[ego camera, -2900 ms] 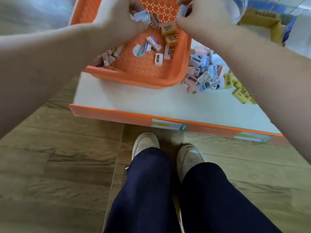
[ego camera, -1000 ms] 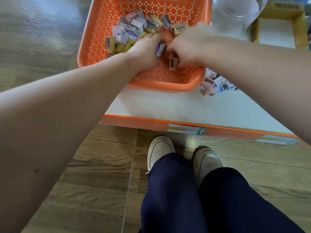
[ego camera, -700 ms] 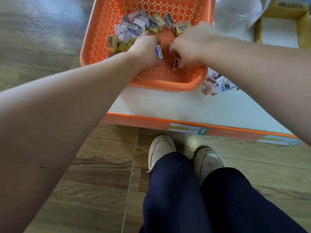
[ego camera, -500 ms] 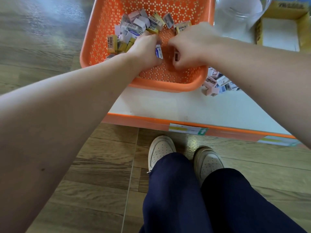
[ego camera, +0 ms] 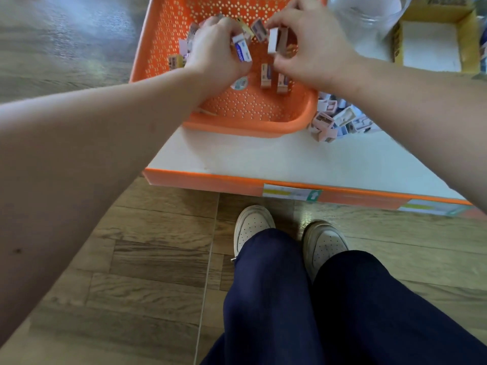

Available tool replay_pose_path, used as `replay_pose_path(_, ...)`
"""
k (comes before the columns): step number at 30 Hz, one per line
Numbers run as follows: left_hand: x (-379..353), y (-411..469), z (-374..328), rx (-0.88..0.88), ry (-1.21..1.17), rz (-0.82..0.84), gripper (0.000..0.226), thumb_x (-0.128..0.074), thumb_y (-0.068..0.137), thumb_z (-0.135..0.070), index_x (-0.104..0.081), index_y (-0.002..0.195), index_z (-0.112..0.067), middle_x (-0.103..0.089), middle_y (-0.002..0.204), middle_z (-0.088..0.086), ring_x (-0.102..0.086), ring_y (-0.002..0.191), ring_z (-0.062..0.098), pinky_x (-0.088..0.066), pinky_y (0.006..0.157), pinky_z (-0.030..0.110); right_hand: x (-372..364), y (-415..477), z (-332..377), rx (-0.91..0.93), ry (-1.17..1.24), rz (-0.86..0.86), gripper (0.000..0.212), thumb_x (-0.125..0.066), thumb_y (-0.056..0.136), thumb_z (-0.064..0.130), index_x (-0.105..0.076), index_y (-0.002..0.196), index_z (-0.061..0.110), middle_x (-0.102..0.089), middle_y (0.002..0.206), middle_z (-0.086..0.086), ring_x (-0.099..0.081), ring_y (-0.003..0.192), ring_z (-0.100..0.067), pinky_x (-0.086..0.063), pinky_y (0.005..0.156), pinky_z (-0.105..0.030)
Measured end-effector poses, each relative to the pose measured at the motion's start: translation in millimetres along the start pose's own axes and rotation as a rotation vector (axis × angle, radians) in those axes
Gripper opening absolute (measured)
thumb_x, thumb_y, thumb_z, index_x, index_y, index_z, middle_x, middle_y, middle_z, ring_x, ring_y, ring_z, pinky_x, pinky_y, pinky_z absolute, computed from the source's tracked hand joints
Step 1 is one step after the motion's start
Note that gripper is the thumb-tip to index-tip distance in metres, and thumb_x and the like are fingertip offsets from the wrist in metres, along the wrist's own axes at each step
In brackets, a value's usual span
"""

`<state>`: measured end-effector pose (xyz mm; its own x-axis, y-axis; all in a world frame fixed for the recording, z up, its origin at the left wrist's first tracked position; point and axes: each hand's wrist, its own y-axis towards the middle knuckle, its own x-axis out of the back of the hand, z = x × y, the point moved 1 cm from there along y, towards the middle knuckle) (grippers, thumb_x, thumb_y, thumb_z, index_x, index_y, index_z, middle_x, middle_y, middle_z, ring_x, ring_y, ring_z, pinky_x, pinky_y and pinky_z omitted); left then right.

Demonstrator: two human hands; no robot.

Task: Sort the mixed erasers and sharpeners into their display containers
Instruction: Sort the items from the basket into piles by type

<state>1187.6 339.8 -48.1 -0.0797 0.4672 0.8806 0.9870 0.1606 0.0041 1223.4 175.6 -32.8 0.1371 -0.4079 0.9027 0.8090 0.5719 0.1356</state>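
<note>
Now that both have risen, left hand (ego camera: 213, 48) grips an eraser (ego camera: 242, 50); right hand (ego camera: 313, 48) pinches two pieces (ego camera: 273, 40) (white, pink).

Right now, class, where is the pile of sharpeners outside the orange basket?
In the head view, the pile of sharpeners lies on the white shelf, right of the orange basket at its near corner, partly behind the right forearm.

A shop: display shelf (ego camera: 263, 156) at 12 o'clock, price labels (ego camera: 291, 194) on its orange edge, cardboard display box (ego camera: 396, 40) at 1 o'clock.
</note>
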Motion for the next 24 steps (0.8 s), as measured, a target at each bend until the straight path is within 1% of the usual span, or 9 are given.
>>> replay_pose_path(2, 12, -5, -9, -0.048, -0.051, -0.045, 0.050, -0.065, 0.078, -0.028, -0.052, 0.125, -0.015, -0.050, 0.124, 0.006, -0.045, 0.108, 0.015, -0.027, 0.080, 0.013, 14, -13, -4, -0.046, 0.051, -0.041, 0.043, -0.056, 0.080, 0.017, -0.057, 0.123, 0.011, -0.047, 0.120, -0.015, -0.045, 0.104, -0.014, -0.028, 0.081, -0.007)
replay_pose_path(4, 22, -12, -23, -0.099, -0.106, -0.085, 0.051, -0.065, 0.078, -0.032, -0.051, 0.124, -0.014, -0.050, 0.120, 0.003, -0.042, 0.099, 0.008, -0.028, 0.080, 0.012, 28, -30, -7, -0.110, 0.115, -0.087, 0.042, -0.057, 0.080, 0.015, -0.057, 0.122, 0.010, -0.046, 0.112, -0.011, -0.044, 0.093, -0.007, -0.031, 0.079, -0.005)
replay_pose_path(6, 31, -17, -42, -0.156, -0.137, -0.095, 0.053, -0.065, 0.078, -0.037, -0.050, 0.124, -0.015, -0.049, 0.115, -0.003, -0.040, 0.096, 0.006, -0.030, 0.082, 0.010, 43, -48, -12, -0.206, 0.175, -0.131, 0.041, -0.061, 0.081, 0.015, -0.057, 0.121, 0.012, -0.042, 0.107, -0.004, -0.044, 0.087, -0.008, -0.035, 0.080, -0.007)
replay_pose_path(9, 36, -20, -76, -0.248, -0.111, -0.067, 0.054, -0.065, 0.079, -0.037, -0.049, 0.126, -0.016, -0.051, 0.116, -0.003, -0.043, 0.100, 0.007, -0.025, 0.081, 0.004, 67, -76, -29, -0.330, 0.146, -0.140, 0.042, -0.061, 0.081, 0.014, -0.056, 0.123, 0.014, -0.046, 0.115, -0.006, -0.044, 0.090, -0.008, -0.033, 0.082, -0.010)
replay_pose_path(12, 31, -17, -109, -0.347, -0.078, -0.011, 0.055, -0.064, 0.079, -0.039, -0.049, 0.128, -0.018, -0.053, 0.121, 0.002, -0.049, 0.107, 0.015, -0.029, 0.084, 0.015, 94, -101, -56, -0.412, 0.124, -0.179, 0.042, -0.059, 0.079, 0.013, -0.058, 0.121, 0.015, -0.045, 0.112, -0.004, -0.048, 0.092, -0.012, -0.035, 0.087, -0.013)
replay_pose_path(15, 16, -15, -138, -0.413, -0.033, 0.064, 0.052, -0.066, 0.081, -0.037, -0.049, 0.127, -0.019, -0.052, 0.121, 0.000, -0.045, 0.108, 0.013, -0.027, 0.083, 0.017, 115, -130, -87, -0.506, 0.105, -0.216, 0.042, -0.059, 0.079, 0.012, -0.059, 0.120, 0.015, -0.050, 0.120, -0.011, -0.054, 0.103, -0.021, -0.034, 0.089, -0.014)
replay_pose_path(18, -3, -17, -166, -0.500, 0.013, 0.139, 0.048, -0.066, 0.083, -0.034, -0.051, 0.125, -0.018, -0.052, 0.120, 0.001, -0.045, 0.109, 0.017, -0.027, 0.083, 0.019, 125, -158, -115, -0.577, 0.094, -0.237, 0.042, -0.058, 0.080, 0.012, -0.058, 0.122, 0.013, -0.054, 0.118, -0.010, -0.058, 0.100, -0.024, -0.035, 0.091, -0.016)
replay_pose_path(21, -26, -19, -190, -0.566, 0.070, 0.221, 0.051, -0.066, 0.083, -0.036, -0.051, 0.129, -0.018, -0.054, 0.123, 0.003, -0.046, 0.114, 0.022, -0.032, 0.090, 0.027, 127, -181, -139, -0.624, 0.106, -0.254, 0.040, -0.062, 0.081, 0.014, -0.058, 0.121, 0.011, -0.054, 0.119, -0.012, -0.060, 0.096, -0.023, -0.034, 0.088, -0.012)
replay_pose_path(24, -49, -25, -208, -0.594, 0.066, 0.287, 0.052, -0.066, 0.084, -0.035, -0.049, 0.131, -0.019, -0.052, 0.128, 0.001, -0.045, 0.117, 0.018, -0.029, 0.089, 0.021, 120, -198, -156, -0.634, 0.116, -0.240, 0.041, -0.064, 0.080, 0.013, -0.060, 0.121, 0.010, -0.053, 0.117, -0.014, -0.061, 0.094, -0.026, -0.038, 0.090, -0.017)
